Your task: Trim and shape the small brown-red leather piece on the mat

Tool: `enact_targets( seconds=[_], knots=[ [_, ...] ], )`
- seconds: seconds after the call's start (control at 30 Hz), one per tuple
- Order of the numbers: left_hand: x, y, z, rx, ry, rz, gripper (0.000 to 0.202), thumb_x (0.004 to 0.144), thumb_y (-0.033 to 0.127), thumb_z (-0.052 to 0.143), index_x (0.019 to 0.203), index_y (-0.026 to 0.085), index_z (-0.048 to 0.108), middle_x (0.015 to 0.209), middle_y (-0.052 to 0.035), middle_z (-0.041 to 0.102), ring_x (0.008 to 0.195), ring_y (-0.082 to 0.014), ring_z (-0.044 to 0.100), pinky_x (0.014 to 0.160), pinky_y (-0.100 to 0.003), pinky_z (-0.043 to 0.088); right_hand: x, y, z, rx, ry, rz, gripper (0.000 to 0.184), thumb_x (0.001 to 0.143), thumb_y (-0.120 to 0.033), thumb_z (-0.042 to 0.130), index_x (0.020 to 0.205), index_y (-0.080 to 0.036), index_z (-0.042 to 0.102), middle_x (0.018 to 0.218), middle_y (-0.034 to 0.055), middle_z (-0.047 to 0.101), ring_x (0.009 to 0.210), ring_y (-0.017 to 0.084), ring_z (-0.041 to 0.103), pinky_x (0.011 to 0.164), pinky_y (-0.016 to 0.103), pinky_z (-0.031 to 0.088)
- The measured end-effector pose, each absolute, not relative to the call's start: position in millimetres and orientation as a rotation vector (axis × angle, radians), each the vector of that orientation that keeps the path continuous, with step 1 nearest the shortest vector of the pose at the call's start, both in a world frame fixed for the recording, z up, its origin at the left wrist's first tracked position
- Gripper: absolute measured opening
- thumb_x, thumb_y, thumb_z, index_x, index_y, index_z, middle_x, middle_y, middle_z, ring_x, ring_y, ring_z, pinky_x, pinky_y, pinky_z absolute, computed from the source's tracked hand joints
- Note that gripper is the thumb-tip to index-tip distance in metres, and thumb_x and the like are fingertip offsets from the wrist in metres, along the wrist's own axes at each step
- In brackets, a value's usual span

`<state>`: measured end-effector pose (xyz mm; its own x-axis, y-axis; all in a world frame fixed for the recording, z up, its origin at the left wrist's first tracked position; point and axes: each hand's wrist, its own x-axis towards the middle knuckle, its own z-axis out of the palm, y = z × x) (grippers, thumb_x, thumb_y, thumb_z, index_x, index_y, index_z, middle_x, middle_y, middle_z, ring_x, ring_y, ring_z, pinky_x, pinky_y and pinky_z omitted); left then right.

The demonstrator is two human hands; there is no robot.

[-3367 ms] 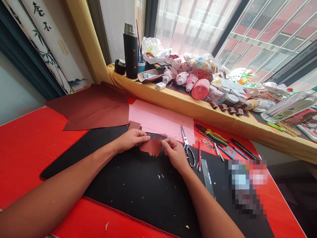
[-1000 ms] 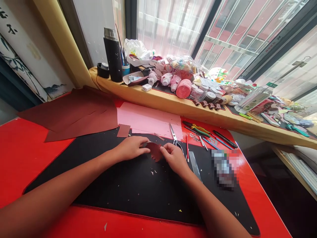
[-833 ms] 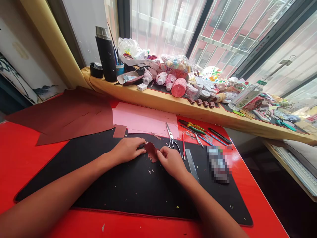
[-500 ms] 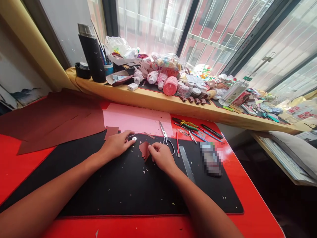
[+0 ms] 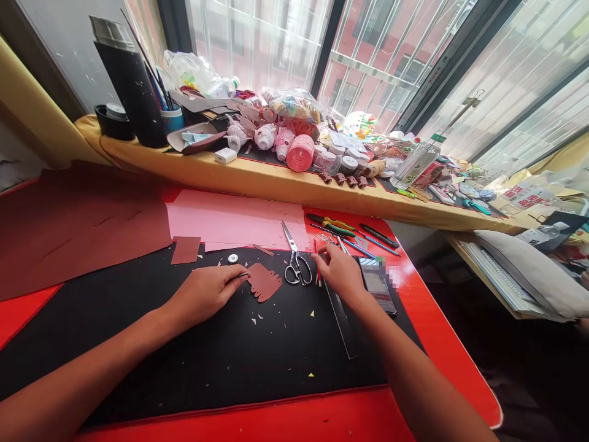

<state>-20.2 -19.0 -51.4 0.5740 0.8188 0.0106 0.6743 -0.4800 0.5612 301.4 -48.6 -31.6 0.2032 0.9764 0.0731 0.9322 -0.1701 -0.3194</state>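
Observation:
My left hand (image 5: pixel 209 291) is closed in a pinch on a small thin rod (image 5: pixel 243 274), too small to identify. Its fingertips are at the upper left corner of a brown sheet cut-out (image 5: pixel 265 283) with scalloped edges, which lies on the black mat (image 5: pixel 193 362). Thumb and fingers apart, my right hand (image 5: pixel 343 273) is over a red pencil (image 5: pixel 318 273); whether it touches the pencil is unclear. Silver scissors (image 5: pixel 298 270) lie between the cut-out and the pencil. A white round disc (image 5: pixel 232 258) sits above my left fingertips.
A clear ruler (image 5: pixel 339 319) and a phone (image 5: pixel 380 291) lie by my right arm. Pliers (image 5: pixel 334 224) and pens are beyond. Brown sheets (image 5: pixel 83 227) and pink paper (image 5: pixel 234 218) cover the table's back. The sill holds a black flask (image 5: pixel 133 92) and many craft items.
My right hand has let go of the brown cut-out and moved right to the red pencil. My left hand has come nearer to the cut-out, which now lies flat. The view has shifted.

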Motion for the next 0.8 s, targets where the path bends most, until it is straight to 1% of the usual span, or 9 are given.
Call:
enact_targets(
  seconds=[0.17, 0.27, 0.37, 0.47, 0.53, 0.63, 0.73, 0.8],
  knots=[
    [-15, -24, -51, 2.306, 1.164, 0.361, 0.034, 0.103, 0.045, 0.042, 0.107, 0.029, 0.071, 0.099, 0.0027, 0.079, 0.091, -0.0192, 0.072, 0.073, -0.027, 0.045, 310, -33, -38, -2.261, -1.836, 0.236, 0.018, 0.096, -0.039, 0.065, 0.107, -0.024, 0.064, 0.093, 0.0021, 0.074, 0.085, 0.021, 0.066, 0.064, 0.028, 0.033],
    [-16, -27, -56, 2.333, 1.109, 0.369, 0.033, 0.104, 0.043, 0.042, 0.109, 0.028, 0.071, 0.102, 0.0023, 0.079, 0.092, -0.0185, 0.073, 0.076, -0.027, 0.047, 303, -29, -42, -2.283, -1.85, 0.277, 0.016, 0.095, -0.034, 0.066, 0.107, -0.023, 0.064, 0.1, 0.0034, 0.074, 0.086, 0.02, 0.066, 0.064, 0.028, 0.034],
    [-17, -30, -61, 2.413, 1.058, 0.409, 0.033, 0.106, 0.038, 0.04, 0.113, 0.026, 0.071, 0.106, 0.001, 0.078, 0.095, -0.0185, 0.073, 0.08, -0.028, 0.05, 299, -26, -44, -2.28, -1.848, 0.328, 0.014, 0.095, -0.028, 0.063, 0.108, -0.024, 0.065, 0.099, 0.0032, 0.075, 0.085, 0.019, 0.066, 0.064, 0.027, 0.036],
    [-15, -36, -64, 2.576, 1.023, 0.476, 0.032, 0.105, 0.025, 0.039, 0.116, 0.023, 0.069, 0.108, -0.0016, 0.077, 0.098, -0.0196, 0.072, 0.081, -0.03, 0.051, 298, -25, -46, -2.25, -1.864, 0.349, 0.016, 0.093, -0.024, 0.06, 0.108, -0.024, 0.065, 0.098, 0.0026, 0.076, 0.084, 0.019, 0.067, 0.066, 0.027, 0.037],
    [-12, -39, -64, 2.71, 1.0, 0.466, 0.033, 0.101, 0.016, 0.04, 0.119, 0.021, 0.068, 0.104, -0.0029, 0.076, 0.094, -0.0208, 0.071, 0.078, -0.032, 0.052, 299, -25, -47, -2.235, -1.876, 0.335, 0.018, 0.092, -0.022, 0.058, 0.108, -0.024, 0.066, 0.098, 0.0027, 0.076, 0.084, 0.019, 0.067, 0.066, 0.027, 0.038],
    [-7, -42, -61, 2.887, 0.927, 0.341, 0.037, 0.096, 0.008, 0.045, 0.124, 0.021, 0.065, 0.097, -0.0031, 0.074, 0.085, -0.0213, 0.07, 0.071, -0.033, 0.05, 300, -25, -47, -2.239, -1.878, 0.306, 0.02, 0.091, -0.021, 0.056, 0.107, -0.024, 0.069, 0.099, 0.0028, 0.077, 0.086, 0.02, 0.068, 0.068, 0.027, 0.039],
    [-1, -42, -55, 3.045, 0.801, 0.19, 0.035, 0.091, 0.003, 0.05, 0.117, 0.019, 0.067, 0.091, -0.0038, 0.071, 0.078, -0.0204, 0.067, 0.066, -0.032, 0.047, 302, -26, -46, -2.241, -1.898, 0.306, 0.023, 0.092, -0.021, 0.054, 0.107, -0.025, 0.071, 0.101, 0.0032, 0.077, 0.091, 0.022, 0.069, 0.071, 0.028, 0.042],
    [3, -39, -51, 3.141, 0.701, 0.111, 0.026, 0.09, 0.004, 0.053, 0.106, 0.017, 0.068, 0.087, -0.0044, 0.069, 0.074, -0.0206, 0.065, 0.063, -0.033, 0.044, 303, -26, -44, -2.244, -1.925, 0.311, 0.026, 0.094, -0.021, 0.051, 0.109, -0.025, 0.072, 0.105, 0.0039, 0.078, 0.095, 0.023, 0.069, 0.075, 0.029, 0.043]
  ],
)
